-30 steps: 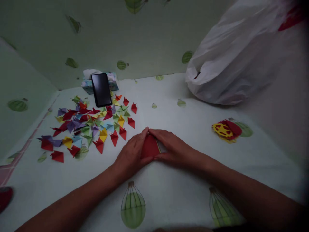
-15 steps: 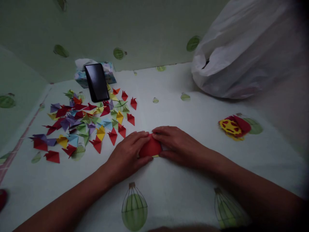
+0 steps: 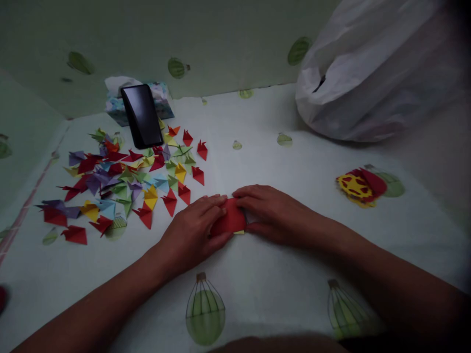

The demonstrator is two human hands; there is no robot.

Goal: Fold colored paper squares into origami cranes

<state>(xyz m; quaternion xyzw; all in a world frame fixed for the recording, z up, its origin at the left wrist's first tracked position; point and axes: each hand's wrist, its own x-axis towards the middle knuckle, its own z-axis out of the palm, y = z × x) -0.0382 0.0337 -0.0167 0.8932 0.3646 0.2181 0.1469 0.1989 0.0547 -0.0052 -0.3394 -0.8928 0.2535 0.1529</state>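
1. Red paper (image 3: 232, 218), folded, qty. 1: mid-width on white surface (image 3: 257, 294), well in from near & far edges, btwn both hands. Pale-yellow strip (image 3: 239, 232) shows at its near side.

2. L. hand (image 3: 195, 223): grasping left part of paper; fingers bent over top, thumb along near side.

3. R. hand (image 3: 274, 213): grasping right end; fingertips on far right corner, thumb at near right corner.

4. Folded paper pcs. (image 3: 105, 179), bird-like, qty. many: spread over left half of surface, from nr. its left edge to just beyond L. hand; red, purple, yellow, green, lt. blue, orange. Pcs. overlap mid-pile; several red ones apart at right fringe.

5. Phone (image 3: 142, 117), black, screen dark: tilted against tissue box, low end among folded pcs.

6. Tissue box (image 3: 115, 109), blue floral, tissue showing at top: nr. far left corner of surface.

7. Plastic bag (image 3: 349, 93), white, bulging: far right corner; contents unclear.

8. Yellow cut-out (image 3: 355, 189), openwork, w/ red pc. (image 3: 374, 182) touching: toward right edge.

9. Red item (image 3: 3, 298), mostly out of view: nr. left edge; ID n/a.

10. Wall (image 3: 228, 44), green, balloon print: along far edge.
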